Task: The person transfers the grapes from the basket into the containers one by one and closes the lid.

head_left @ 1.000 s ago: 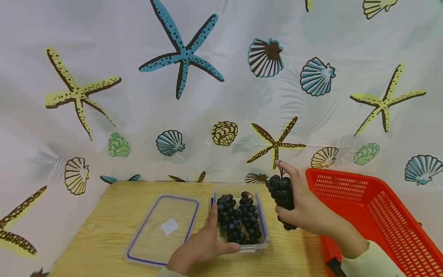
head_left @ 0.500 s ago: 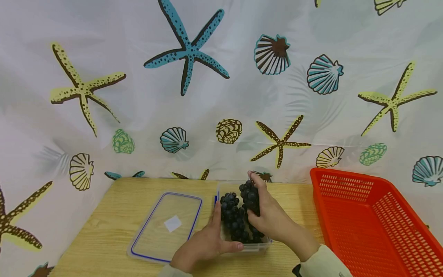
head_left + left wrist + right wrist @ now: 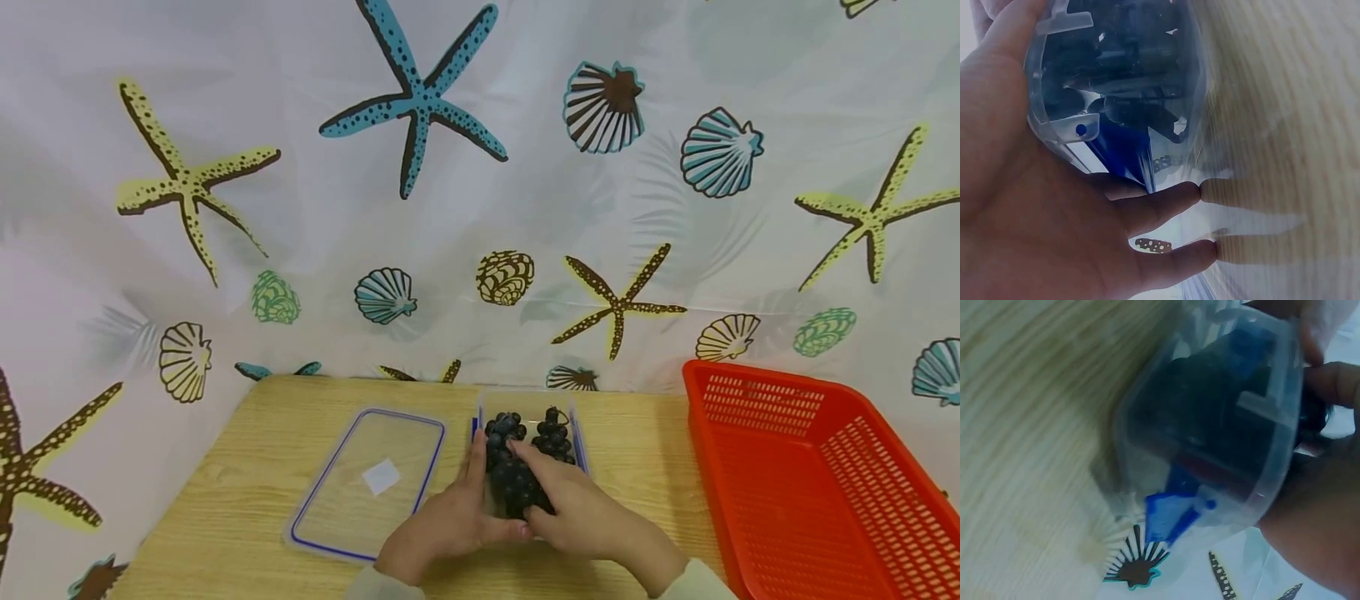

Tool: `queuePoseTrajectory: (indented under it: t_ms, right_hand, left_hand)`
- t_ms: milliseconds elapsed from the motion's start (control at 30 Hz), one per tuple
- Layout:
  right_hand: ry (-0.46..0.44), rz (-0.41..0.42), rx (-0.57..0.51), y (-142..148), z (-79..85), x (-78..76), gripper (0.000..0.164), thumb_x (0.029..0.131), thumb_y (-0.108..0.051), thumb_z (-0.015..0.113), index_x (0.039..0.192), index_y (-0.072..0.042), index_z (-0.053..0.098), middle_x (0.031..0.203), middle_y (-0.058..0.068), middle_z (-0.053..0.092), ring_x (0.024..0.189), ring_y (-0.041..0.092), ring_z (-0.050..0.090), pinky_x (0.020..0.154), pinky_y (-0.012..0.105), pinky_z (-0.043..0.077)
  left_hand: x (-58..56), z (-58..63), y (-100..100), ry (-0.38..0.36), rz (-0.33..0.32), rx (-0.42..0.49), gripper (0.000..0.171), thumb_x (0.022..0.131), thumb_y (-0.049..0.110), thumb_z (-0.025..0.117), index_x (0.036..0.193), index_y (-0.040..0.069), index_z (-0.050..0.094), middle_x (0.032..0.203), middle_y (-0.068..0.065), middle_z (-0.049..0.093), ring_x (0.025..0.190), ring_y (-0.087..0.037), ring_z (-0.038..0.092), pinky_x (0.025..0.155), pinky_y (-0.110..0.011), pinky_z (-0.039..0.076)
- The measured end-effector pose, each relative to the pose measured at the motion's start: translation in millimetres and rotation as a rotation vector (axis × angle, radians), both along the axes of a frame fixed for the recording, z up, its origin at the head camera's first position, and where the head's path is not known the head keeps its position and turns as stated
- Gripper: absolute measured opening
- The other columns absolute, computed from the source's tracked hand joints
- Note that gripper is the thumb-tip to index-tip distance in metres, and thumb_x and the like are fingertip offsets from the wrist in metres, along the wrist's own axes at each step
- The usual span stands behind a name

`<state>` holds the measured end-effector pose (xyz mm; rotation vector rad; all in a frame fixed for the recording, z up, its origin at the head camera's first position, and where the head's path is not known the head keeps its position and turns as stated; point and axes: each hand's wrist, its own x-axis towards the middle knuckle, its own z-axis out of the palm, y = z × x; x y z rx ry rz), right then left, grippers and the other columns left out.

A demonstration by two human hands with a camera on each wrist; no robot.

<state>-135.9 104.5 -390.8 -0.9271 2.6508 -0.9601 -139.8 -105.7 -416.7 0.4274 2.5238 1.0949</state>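
Observation:
A clear plastic food container (image 3: 525,402) holds bunches of dark grapes (image 3: 553,437). My left hand (image 3: 450,521) lies along its left side, with straight fingers against the wall and the thumb at the front rim. In the left wrist view two fingertips (image 3: 1207,249) reach down to the tabletop beside the container's blue clip (image 3: 1122,147). Inside the container, my right hand (image 3: 577,508) grips a bunch of grapes (image 3: 513,483) lying over the left part, index finger and thumb around its right side. The right palm hides part of the container.
The container's clear lid (image 3: 352,500), with a blue seal and a white square label, lies flat to the left. A red perforated plastic basket (image 3: 780,467) stands at the right. A curtain (image 3: 465,208) printed with starfish and shells hangs behind the wooden table (image 3: 225,483).
My right hand has carried the bunch of grapes leftward from beside the basket and down into the container. The left hand has stayed at the container's side. The head view has shifted slightly.

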Motion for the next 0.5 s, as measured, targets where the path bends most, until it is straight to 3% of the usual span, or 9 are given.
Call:
queuePoseTrajectory:
  t_ms: [67, 167, 333, 400, 500]
  right_hand:
    - [-0.001, 0.004, 0.034, 0.7, -1.9, 0.0, 0.067, 0.099, -0.019, 0.059, 0.159, -0.009, 0.031, 0.154, 0.022, 0.039, 0.137, 0.041, 0.041, 0.107, 0.064, 0.032]
    - [-0.030, -0.011, 0.072, 1.3, -3.5, -0.1, 0.061, 0.104, -0.037, 0.054, 0.157, -0.010, 0.039, 0.153, 0.024, 0.039, 0.140, 0.048, 0.034, 0.107, 0.070, 0.026]
    - [0.021, -0.047, 0.094, -8.4, -6.0, -3.2, 0.057, 0.106, -0.050, 0.046, 0.147, -0.010, 0.054, 0.135, 0.016, 0.055, 0.126, 0.038, 0.050, 0.103, 0.064, 0.034]
    - [0.090, -0.065, 0.137, -13.6, -6.5, -3.3, 0.053, 0.105, -0.048, 0.050, 0.143, -0.011, 0.058, 0.124, 0.011, 0.059, 0.116, 0.034, 0.055, 0.099, 0.059, 0.039]
    - [0.164, -0.089, 0.210, -19.6, -7.9, -3.0, 0.053, 0.103, -0.045, 0.055, 0.145, -0.012, 0.052, 0.126, 0.013, 0.059, 0.118, 0.035, 0.056, 0.100, 0.059, 0.039]
  left_hand:
    - [0.0, -0.7, -1.5, -0.007, -0.002, 0.006, 0.142, 0.074, 0.071, 0.077, 0.159, 0.014, -0.021, 0.165, -0.024, 0.000, 0.103, -0.037, 0.066, 0.082, -0.050, 0.053]
    - [-0.1, -0.9, -4.4, -0.034, -0.006, 0.046, 0.143, 0.074, 0.067, 0.080, 0.159, 0.015, -0.022, 0.164, -0.026, 0.002, 0.118, -0.043, 0.059, 0.093, -0.054, 0.048]
    - [0.6, 2.7, -7.4, -0.059, -0.003, 0.095, 0.143, 0.075, 0.062, 0.082, 0.158, 0.015, -0.024, 0.164, -0.028, 0.004, 0.138, -0.050, 0.036, 0.104, -0.061, 0.038]
    - [0.6, 3.6, -7.8, -0.056, -0.006, 0.103, 0.142, 0.076, 0.062, 0.082, 0.158, 0.013, -0.024, 0.163, -0.029, 0.004, 0.139, -0.050, 0.035, 0.104, -0.061, 0.037]
    - [0.3, 4.4, -7.7, -0.057, -0.008, 0.112, 0.143, 0.077, 0.059, 0.083, 0.157, 0.013, -0.025, 0.162, -0.031, 0.008, 0.139, -0.050, 0.035, 0.106, -0.061, 0.035]
